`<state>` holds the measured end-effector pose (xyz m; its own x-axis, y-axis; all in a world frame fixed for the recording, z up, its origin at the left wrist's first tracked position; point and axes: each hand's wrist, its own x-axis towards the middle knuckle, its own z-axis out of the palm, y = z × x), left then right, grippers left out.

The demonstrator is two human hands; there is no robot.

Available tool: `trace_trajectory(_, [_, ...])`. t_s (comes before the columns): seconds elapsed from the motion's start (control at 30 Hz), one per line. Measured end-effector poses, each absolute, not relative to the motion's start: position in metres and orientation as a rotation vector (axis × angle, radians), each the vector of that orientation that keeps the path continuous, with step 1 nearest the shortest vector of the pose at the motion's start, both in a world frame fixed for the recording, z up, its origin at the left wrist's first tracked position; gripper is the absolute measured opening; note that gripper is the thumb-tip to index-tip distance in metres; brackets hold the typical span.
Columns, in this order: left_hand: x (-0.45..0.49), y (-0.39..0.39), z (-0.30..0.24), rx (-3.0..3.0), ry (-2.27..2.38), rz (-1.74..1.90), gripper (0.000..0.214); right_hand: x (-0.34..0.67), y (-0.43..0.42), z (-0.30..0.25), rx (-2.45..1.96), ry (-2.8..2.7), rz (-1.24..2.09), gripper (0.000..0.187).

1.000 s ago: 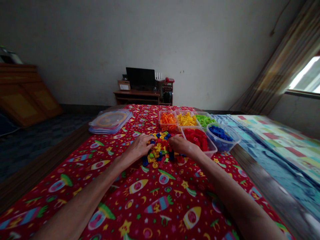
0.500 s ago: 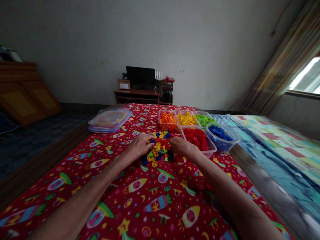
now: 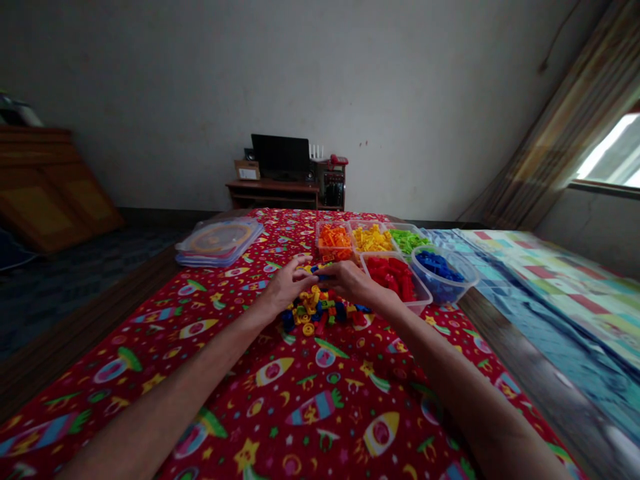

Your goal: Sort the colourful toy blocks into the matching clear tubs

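Note:
A mixed pile of small plastic building pieces (image 3: 313,307) in yellow, blue, red and green lies on the red patterned tablecloth (image 3: 280,413). Over its far side, my left hand (image 3: 289,285) is raised with curved fingers and thumb apart, and I see nothing held in it. My right hand (image 3: 349,280) comes in from the right, its fingers pressed together and their tips close to my left fingertips. A bit of blue shows by the right fingertips; whether it is held or lies in the pile behind is unclear.
Right of the pile stand clear containers of sorted pieces: orange (image 3: 335,243), yellow (image 3: 373,239), green (image 3: 407,241), red (image 3: 393,277) and a round tub of blue (image 3: 440,267). Stacked plastic lids (image 3: 220,241) lie at the far left. A bed (image 3: 550,300) adjoins the table's right side.
My right hand has lifted from the pile's right side and moved left toward my left hand. My left hand has risen slightly and its fingers have spread. Blue pieces at the pile's right are uncovered.

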<state>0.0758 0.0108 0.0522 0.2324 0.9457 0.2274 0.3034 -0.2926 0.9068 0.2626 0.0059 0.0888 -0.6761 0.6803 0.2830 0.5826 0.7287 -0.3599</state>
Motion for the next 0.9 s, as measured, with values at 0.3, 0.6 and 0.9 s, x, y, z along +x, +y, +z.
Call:
trace_trajectory(0.3, [0.072, 0.005, 0.065, 1.863, 1.209, 1.07, 0.058, 0.284, 0.01, 0.113, -1.074, -2.316, 0.096, 0.021])
trace_trajectory(0.6, [0.068, 0.004, 0.06, 2.488, 1.069, 0.795, 0.021, 0.407, 0.026, 0.139, -1.797, -1.689, -0.404, 0.029])
trace_trajectory(0.9, [0.06, 0.018, 0.039, 2.649, 1.023, 0.709, 0.011, 0.437, 0.023, 0.131, -2.179, -1.597, -0.281, 0.026])
